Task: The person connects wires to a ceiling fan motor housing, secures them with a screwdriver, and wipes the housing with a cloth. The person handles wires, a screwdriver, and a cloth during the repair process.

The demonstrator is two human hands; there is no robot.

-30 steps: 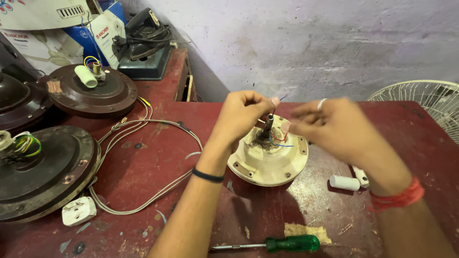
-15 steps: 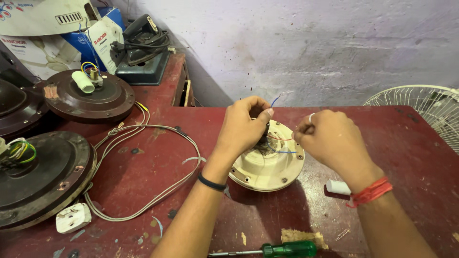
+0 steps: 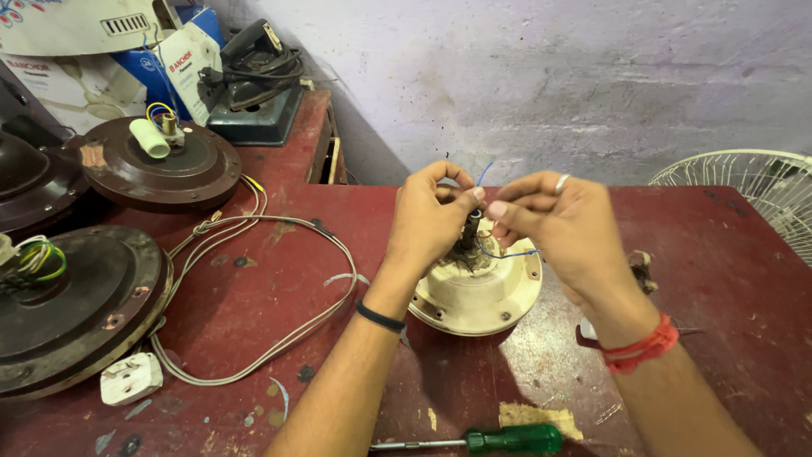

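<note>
Even, soft daylight — sharp throughout, faint shadows under the forearms on the red table (image 3: 727,254), slight wide-angle stretch at edges.

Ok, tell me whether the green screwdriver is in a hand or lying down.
Lying down: the green screwdriver rests flat on the red table, untouched.

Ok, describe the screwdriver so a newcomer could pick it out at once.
Start at the red table and find the cream fan motor housing under the hands. Come straight toward the near edge, past a torn scrap of tan paper. The screwdriver lies flat there, the only tool with a translucent green handle.
</note>
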